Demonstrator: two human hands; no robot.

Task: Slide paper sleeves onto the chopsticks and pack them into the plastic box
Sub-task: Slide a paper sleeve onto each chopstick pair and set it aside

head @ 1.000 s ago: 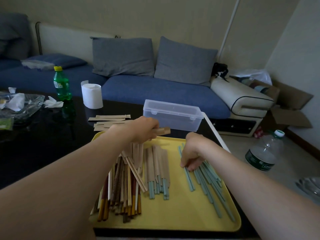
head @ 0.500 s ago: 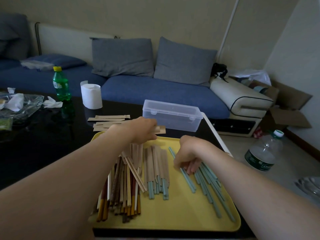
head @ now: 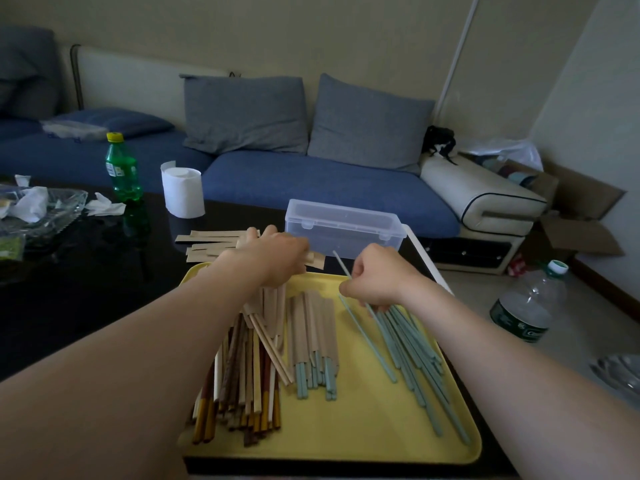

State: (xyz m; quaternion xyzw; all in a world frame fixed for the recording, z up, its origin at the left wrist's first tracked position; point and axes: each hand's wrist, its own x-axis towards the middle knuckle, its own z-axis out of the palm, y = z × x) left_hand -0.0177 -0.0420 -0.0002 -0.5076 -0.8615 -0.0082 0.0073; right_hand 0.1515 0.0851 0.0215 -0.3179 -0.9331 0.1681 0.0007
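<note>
A yellow tray (head: 349,434) holds three groups: mixed wooden chopsticks (head: 242,386) at the left, sleeved blue chopsticks (head: 313,337) in the middle, and several bare blue chopsticks (head: 415,358) at the right. My left hand (head: 273,258) holds a brown paper sleeve (head: 317,259) above the tray's far edge. My right hand (head: 375,277) grips blue chopsticks, lifted off the pile; one tip sticks up toward the box and the other ends trail down to the tray. The clear plastic box (head: 343,225) stands shut just behind both hands. Loose paper sleeves (head: 211,242) lie on the black table (head: 86,271).
A green soda bottle (head: 123,168), a toilet-paper roll (head: 183,192) and a glass dish with tissues (head: 33,209) stand at the table's back left. A blue sofa (head: 311,181) runs behind. A large water bottle (head: 530,303) stands on the floor at the right.
My right hand has risen from the blue pile with chopsticks in its grip and moved toward my left hand. My left hand stays in place with the sleeve.
</note>
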